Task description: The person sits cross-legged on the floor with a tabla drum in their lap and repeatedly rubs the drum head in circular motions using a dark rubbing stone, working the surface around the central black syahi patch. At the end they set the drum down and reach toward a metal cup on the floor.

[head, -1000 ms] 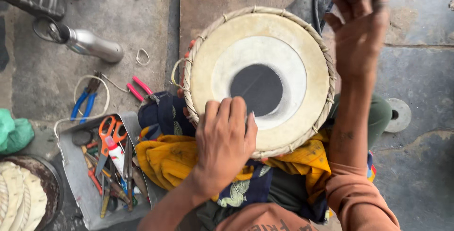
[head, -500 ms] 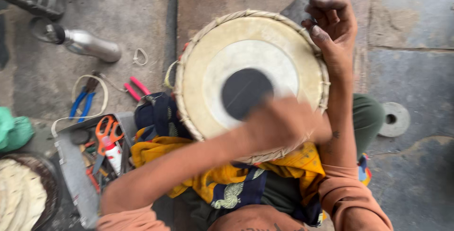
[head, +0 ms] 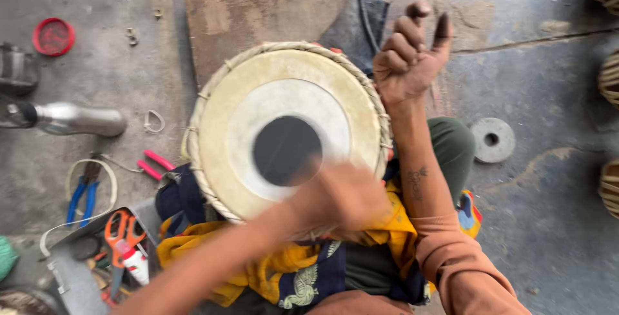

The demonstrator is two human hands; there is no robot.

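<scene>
A round drum (head: 284,89) with a pale skin, a black centre spot (head: 284,147) and a braided rim rests on my lap over a yellow and dark blue cloth (head: 271,270). My left hand (head: 342,196) is a motion blur over the drum's near edge, and its fingers cannot be made out. Against the far right rim sits my right hand (head: 409,63), fingers curled into a loose fist and thumb raised, with dark smudges on the fingertips. Nothing shows inside it.
A wooden board (head: 258,12) lies behind the drum. To the left lie a steel bottle (head: 77,119), a red lid (head: 53,36), blue pliers (head: 82,196), pink-handled pliers (head: 153,163) and a tray (head: 71,276) holding orange scissors (head: 122,228). On the right are a metal disc (head: 492,139) and woven rims (head: 609,79).
My left hand lifted off the drum's near edge and swung across the skin, now blurred. The right hand dropped from above to the far right rim. The view shifted slightly.
</scene>
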